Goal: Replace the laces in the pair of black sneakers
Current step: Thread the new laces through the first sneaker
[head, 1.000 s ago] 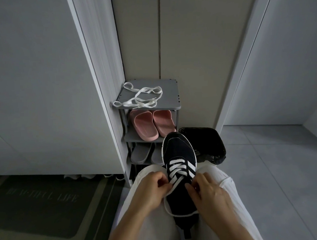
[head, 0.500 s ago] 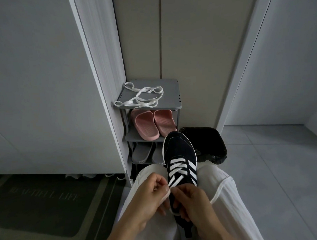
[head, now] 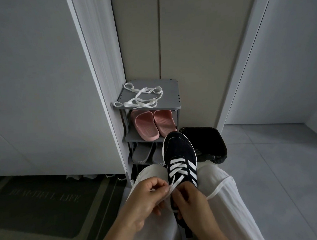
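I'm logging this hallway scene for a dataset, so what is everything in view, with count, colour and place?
black sneaker with white side stripes: one, black, on the person's lap
flat white lace: one, white, threaded through the sneaker
loose flat laces: tangle, white, rack's top shelf
grey plastic shoe rack: one, grey, against the wall
pink slide slippers: two, pink, middle shelf
grey slippers: two, grey, lower shelf
black bag-lined bin: one, black, floor beside the rack
dark lettered doormat: one, dark grey, floor at left
white trousers: one pair, white, person's legs
left hand: one, pinching the lace
right hand: one, gripping the lace at the sneaker
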